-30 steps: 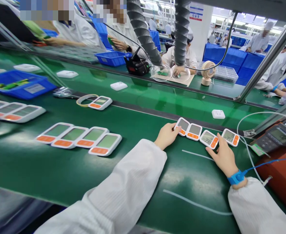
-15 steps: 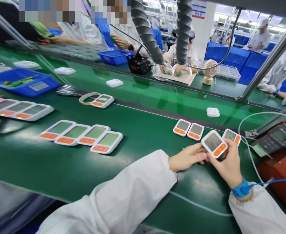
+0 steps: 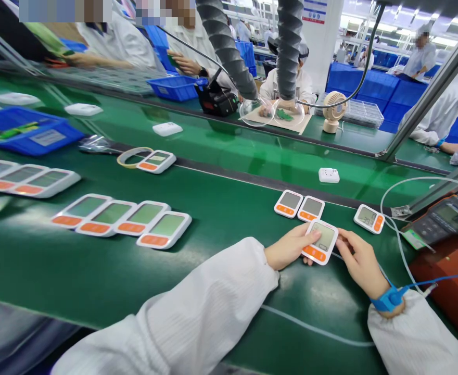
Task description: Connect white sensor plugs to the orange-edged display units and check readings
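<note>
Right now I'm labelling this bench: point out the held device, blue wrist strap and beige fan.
Held device [image 3: 325, 240]: head view, its screen.
Blue wrist strap [image 3: 388, 300]: head view, its band.
Beige fan [image 3: 334, 105]: head view, its grille.

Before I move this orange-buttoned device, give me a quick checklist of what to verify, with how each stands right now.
1. Left hand gripping the held device: ok.
2. Right hand gripping it too: cannot tell; fingertips are at its edge.
3. Screen uncovered: not ok; the left thumb overlaps it.
4. Orange buttons uncovered: ok.
5. Blue wrist strap on the right wrist: ok.
</note>
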